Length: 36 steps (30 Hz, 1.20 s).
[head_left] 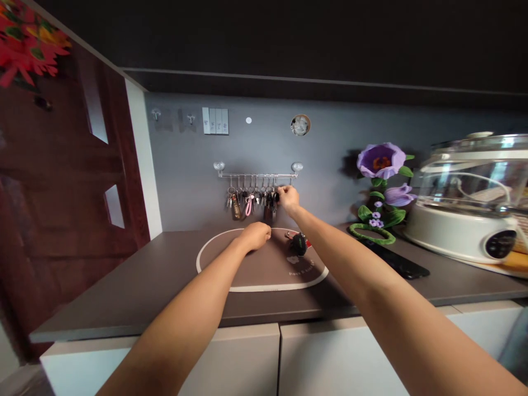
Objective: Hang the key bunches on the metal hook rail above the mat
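Note:
My right hand [289, 198] reaches to the right end of a clear hook rail [258, 175] on the wall. Its fingers are pinched at a bunch of keys [277, 196] hanging there, and partly hide it. Lower down, my left hand [256, 235] is closed just below the hanging keys, over a brown mat [264, 269]; what it holds, if anything, is hidden. Several key rings hang along the rail, with a brown fob [235, 209] and a pink strap [248, 205] among them. A black key fob with keys [298, 243] lies on the mat, beside my right forearm.
To the right stand purple artificial flowers [381, 161], a black phone [402, 261] and a white appliance with a clear top [462, 220]. A dark cabinet [264, 38] overhangs the counter [136, 280]. A switch panel [215, 121] and a round hole [301, 125] are on the wall.

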Available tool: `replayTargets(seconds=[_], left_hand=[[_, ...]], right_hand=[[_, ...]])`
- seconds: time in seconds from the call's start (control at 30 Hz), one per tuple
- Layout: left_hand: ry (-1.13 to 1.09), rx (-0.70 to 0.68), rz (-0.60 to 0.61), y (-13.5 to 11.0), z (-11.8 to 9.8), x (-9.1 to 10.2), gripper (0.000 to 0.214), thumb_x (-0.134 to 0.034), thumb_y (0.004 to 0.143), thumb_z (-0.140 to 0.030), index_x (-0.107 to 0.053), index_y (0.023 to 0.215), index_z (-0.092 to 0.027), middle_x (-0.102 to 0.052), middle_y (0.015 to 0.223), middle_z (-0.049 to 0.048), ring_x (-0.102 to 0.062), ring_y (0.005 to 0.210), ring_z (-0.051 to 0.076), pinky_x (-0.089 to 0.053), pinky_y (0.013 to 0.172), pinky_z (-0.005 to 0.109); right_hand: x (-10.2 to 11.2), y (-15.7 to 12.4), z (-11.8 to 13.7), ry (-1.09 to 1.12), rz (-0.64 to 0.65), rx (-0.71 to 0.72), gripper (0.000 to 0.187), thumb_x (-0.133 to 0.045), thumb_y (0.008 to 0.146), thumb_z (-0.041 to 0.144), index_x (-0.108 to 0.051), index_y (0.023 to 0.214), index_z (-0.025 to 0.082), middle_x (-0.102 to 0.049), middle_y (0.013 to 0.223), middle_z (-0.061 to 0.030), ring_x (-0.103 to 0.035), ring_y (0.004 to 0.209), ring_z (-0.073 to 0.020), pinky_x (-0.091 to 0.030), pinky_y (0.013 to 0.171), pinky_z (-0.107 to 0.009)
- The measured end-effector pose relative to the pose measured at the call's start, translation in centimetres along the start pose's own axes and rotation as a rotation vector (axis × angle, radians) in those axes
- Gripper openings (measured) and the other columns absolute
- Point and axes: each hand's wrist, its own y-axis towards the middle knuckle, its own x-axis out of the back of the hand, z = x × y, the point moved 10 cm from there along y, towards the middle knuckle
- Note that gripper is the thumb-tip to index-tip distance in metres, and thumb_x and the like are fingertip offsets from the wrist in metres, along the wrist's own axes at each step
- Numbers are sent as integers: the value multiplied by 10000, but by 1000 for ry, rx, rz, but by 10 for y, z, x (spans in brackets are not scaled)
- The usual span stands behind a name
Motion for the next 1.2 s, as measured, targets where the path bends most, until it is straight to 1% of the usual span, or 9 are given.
replayTargets(seconds=[0.27,0.43,0.53,0.73,0.9,1.07,1.2], left_hand=[[-43,-2,-6,5,7,-6,181,-471,751,-151,-648,777,-175,-662,718,35,-579,679,136,-375,617,214],[-60,-61,8,5,4,-8,171,-473,771,-197,-642,779,-173,-652,691,24,-565,654,127,-361,597,206],[-61,-81,4,4,3,-9,175,-471,782,-223,-640,780,-174,-652,706,26,-559,647,125,-356,591,207],[-109,-90,-17,4,0,-8,194,-458,792,-238,-640,802,-172,-651,707,29,-557,636,129,-360,583,207],[-205,-124,-53,3,-11,-5,204,-444,795,-223,-636,823,-160,-648,720,28,-561,652,125,-384,630,206],[-300,-123,-90,1,-22,-3,210,-455,787,-230,-639,847,-147,-661,818,36,-570,730,133,-405,683,215],[-391,-116,-100,2,-26,-9,217,-480,776,-260,-639,868,-145,-661,878,34,-573,795,143,-419,726,231]], right_hand=[[-4,-2,-6,15,55,13,79,-494,692,173,-571,680,162,-598,694,-10,-543,697,-114,-438,766,-281],[0,-10,-8,-7,107,-29,114,-501,685,138,-584,759,165,-608,766,-17,-553,733,-120,-425,815,-308],[4,-19,-10,19,142,-58,161,-504,686,130,-578,825,161,-603,804,-27,-550,754,-124,-434,800,-314],[19,-41,-12,110,222,-64,150,-527,686,149,-579,825,174,-599,831,-26,-543,767,-116,-448,761,-302],[35,-62,-23,146,274,-106,138,-543,684,159,-578,817,163,-620,811,-35,-554,741,-114,-446,733,-291],[54,-86,-36,148,258,-107,147,-529,713,207,-589,835,150,-641,804,-45,-562,710,-111,-443,690,-267],[67,-100,-43,145,261,-99,173,-535,726,268,-594,835,148,-640,732,-34,-549,637,-104,-446,643,-252]])
